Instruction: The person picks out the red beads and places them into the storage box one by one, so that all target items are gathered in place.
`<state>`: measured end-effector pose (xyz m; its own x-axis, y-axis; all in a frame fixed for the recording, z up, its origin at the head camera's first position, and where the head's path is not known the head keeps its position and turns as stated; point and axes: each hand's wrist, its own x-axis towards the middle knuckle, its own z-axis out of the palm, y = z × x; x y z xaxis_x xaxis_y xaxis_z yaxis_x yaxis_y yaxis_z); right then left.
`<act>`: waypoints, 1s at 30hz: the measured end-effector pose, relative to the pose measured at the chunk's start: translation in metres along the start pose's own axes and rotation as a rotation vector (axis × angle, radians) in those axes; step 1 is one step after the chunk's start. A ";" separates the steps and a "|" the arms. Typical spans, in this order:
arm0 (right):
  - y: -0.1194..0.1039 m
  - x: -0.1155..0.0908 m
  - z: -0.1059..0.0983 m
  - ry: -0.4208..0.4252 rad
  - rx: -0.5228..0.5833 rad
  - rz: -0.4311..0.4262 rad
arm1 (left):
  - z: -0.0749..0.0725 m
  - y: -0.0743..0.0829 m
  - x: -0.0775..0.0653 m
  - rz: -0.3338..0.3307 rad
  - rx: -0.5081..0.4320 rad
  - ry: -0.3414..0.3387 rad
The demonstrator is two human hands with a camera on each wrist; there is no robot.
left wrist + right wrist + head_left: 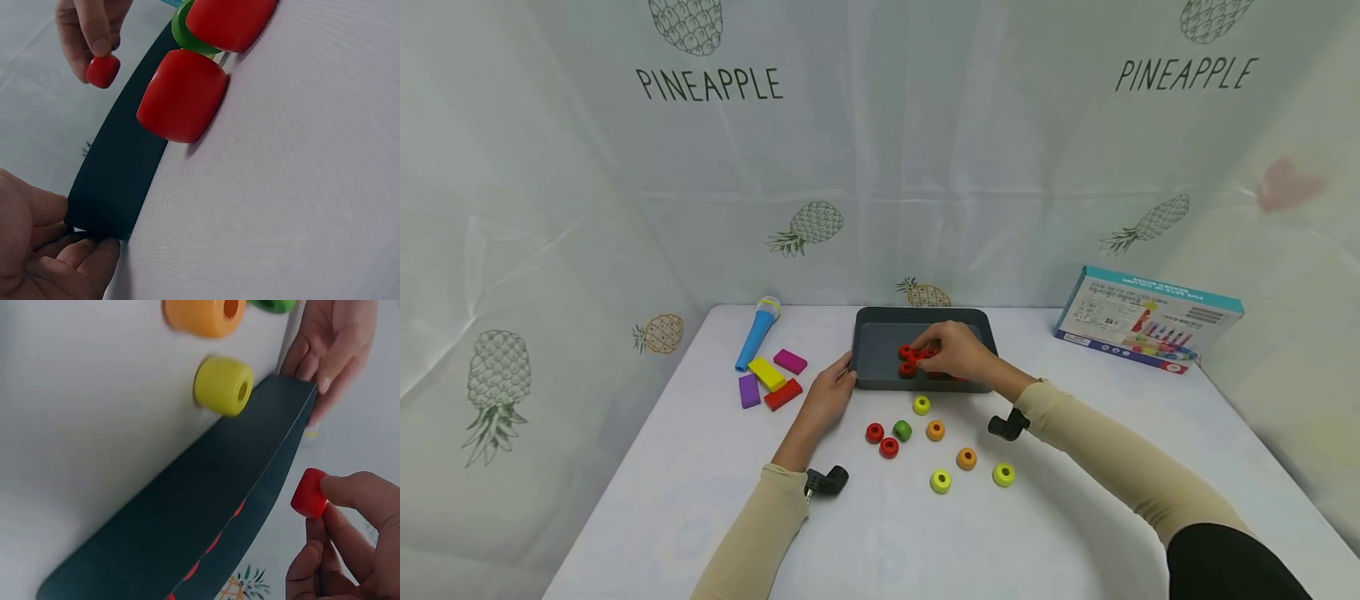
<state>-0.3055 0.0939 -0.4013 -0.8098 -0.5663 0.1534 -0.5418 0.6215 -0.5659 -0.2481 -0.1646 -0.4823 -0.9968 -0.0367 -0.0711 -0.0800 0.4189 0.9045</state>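
A dark grey tray (882, 337) lies on the white table with several red beads (907, 368) in it. My left hand (829, 393) grips the tray's near left corner; in the left wrist view its thumb is on the rim and its fingers are at the underside. Over the tray, my right hand (958, 352) pinches a red bead (309, 492) between thumb and fingertips, raised above the rim in the right wrist view. In front of the tray lie red beads (889, 448), a green bead (902, 430), orange beads (966, 458) and yellow beads (1003, 474).
Left of the tray are a blue toy microphone (756, 335) and several coloured blocks: yellow (767, 374), red (783, 394), purple (749, 391) and magenta (790, 361). A printed box (1146, 321) stands at the back right. A pineapple-print curtain (880, 167) hangs behind the table.
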 end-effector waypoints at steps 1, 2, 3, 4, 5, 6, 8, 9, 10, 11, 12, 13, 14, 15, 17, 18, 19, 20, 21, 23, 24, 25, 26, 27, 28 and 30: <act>0.001 0.002 -0.001 -0.003 0.003 0.007 | 0.000 0.000 0.000 -0.001 0.003 0.002; 0.003 0.004 -0.002 -0.005 0.004 0.013 | 0.000 0.000 0.000 -0.002 0.005 0.003; 0.004 0.006 -0.002 -0.008 0.001 0.022 | 0.000 0.000 0.000 -0.002 0.006 0.004; 0.006 0.008 -0.003 -0.009 -0.004 0.028 | -0.001 -0.001 0.000 -0.004 0.007 0.005; 0.007 0.010 -0.003 -0.011 -0.008 0.033 | -0.001 -0.001 -0.001 -0.005 0.006 0.005; 0.009 0.012 -0.003 -0.012 -0.012 0.036 | -0.001 -0.001 -0.001 -0.006 0.007 0.007; 0.013 0.016 -0.002 -0.012 -0.019 0.044 | -0.001 -0.001 0.000 -0.008 0.005 0.009; 0.015 0.018 -0.002 -0.011 -0.023 0.050 | -0.001 -0.002 0.000 -0.009 0.003 0.010; 0.017 0.020 -0.002 -0.013 -0.026 0.053 | -0.001 -0.002 0.000 -0.009 0.002 0.012; 0.019 0.022 -0.002 -0.013 -0.032 0.061 | -0.001 -0.003 0.000 -0.004 0.004 0.013; 0.021 0.025 -0.001 -0.013 -0.037 0.068 | -0.001 -0.003 0.000 0.002 0.005 0.015; 0.023 0.027 -0.001 -0.012 -0.042 0.075 | -0.001 -0.004 0.001 0.009 0.008 0.015; 0.025 0.030 -0.001 -0.012 -0.046 0.079 | -0.001 -0.005 0.001 0.015 0.011 0.017; 0.027 0.032 -0.001 -0.013 -0.051 0.083 | -0.001 -0.005 0.001 0.021 0.013 0.018; 0.030 0.037 -0.001 -0.011 -0.059 0.082 | -0.001 -0.006 0.001 0.031 0.018 0.017; 0.031 0.039 -0.002 -0.012 -0.059 0.081 | -0.001 -0.005 0.001 0.027 0.018 0.017; 0.033 0.041 -0.002 -0.013 -0.059 0.079 | -0.001 -0.005 0.001 0.028 0.019 0.017; 0.034 0.043 -0.002 -0.013 -0.063 0.078 | -0.001 -0.005 0.001 0.023 0.015 0.017; 0.035 0.045 -0.002 -0.013 -0.061 0.081 | -0.001 -0.005 0.001 0.019 0.016 0.017; 0.037 0.049 -0.001 -0.013 -0.063 0.090 | -0.001 -0.005 0.002 0.021 0.017 0.016; 0.038 0.050 0.000 -0.013 -0.062 0.099 | -0.001 -0.005 0.002 0.020 0.017 0.015; 0.039 0.051 0.001 -0.011 -0.063 0.105 | -0.001 -0.005 0.002 0.023 0.018 0.014; 0.040 0.052 0.002 -0.010 -0.066 0.112 | -0.001 -0.005 0.002 0.022 0.017 0.013; 0.042 0.053 0.003 -0.010 -0.064 0.123 | -0.001 -0.005 0.002 0.025 0.019 0.011; 0.043 0.054 0.004 -0.011 -0.069 0.129 | -0.001 -0.004 0.002 0.026 0.017 0.008; 0.045 0.056 0.007 -0.012 -0.073 0.142 | -0.001 -0.004 0.001 0.021 0.017 0.005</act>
<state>-0.3737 0.0868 -0.4240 -0.8770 -0.4758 0.0664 -0.4373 0.7334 -0.5205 -0.2492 -0.1672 -0.4852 -0.9982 -0.0321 -0.0505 -0.0594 0.4348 0.8986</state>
